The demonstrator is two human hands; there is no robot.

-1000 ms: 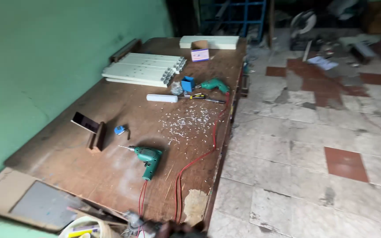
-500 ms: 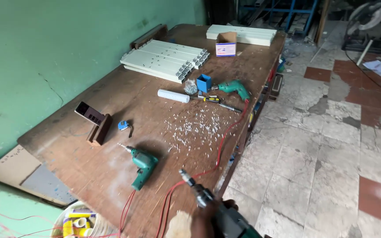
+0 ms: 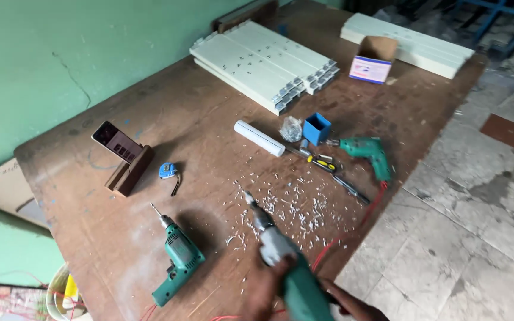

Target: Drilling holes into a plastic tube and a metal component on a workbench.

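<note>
Surface: wooden workbench [image 3: 168, 119] ran diagonally beside a green wall.
Drills: three green; one gripped at bottom centre [image 3: 281, 261], two lying [image 3: 176, 255] [image 3: 364, 151].
Hands: left hand [image 3: 263, 291] and right hand [image 3: 346, 303] both clasped the held drill.

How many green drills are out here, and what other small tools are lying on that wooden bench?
Green electric drills: 3 (one held, one lying bottom left, one on the right)
Screwdrivers: 1
Blue tape measures: 1
Total: 5

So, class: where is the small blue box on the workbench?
Head view, right of centre: the blue box stands beside a crumpled clear bag, just above the far green drill.
</note>
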